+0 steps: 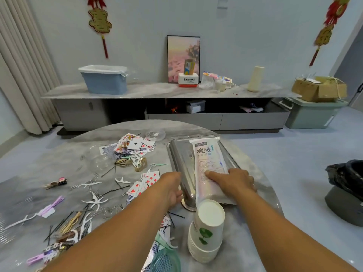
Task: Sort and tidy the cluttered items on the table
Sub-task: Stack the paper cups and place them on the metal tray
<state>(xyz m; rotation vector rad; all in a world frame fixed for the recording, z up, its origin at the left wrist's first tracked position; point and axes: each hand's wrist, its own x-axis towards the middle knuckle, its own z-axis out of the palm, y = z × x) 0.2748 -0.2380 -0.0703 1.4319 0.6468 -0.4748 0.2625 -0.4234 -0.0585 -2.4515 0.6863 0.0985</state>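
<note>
While my right hand (233, 181) lies flat, fingers straight, on the straw packet (209, 165) in the metal tray (177, 154), my left hand (171, 190) grips the tray's near rim. Playing cards (135, 144) and floss picks (94, 200) are scattered around ten o'clock, paper cups (206, 230) at six.

Both forearms reach forward; left grip (171, 190) curled, right grip (232, 180) flat, fingers straight

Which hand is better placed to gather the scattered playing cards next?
Probably the left. The left hand sits at the steel tray's near-left corner, right beside the red-suited playing cards. The right hand rests on the white straw packet, farther away.
</note>
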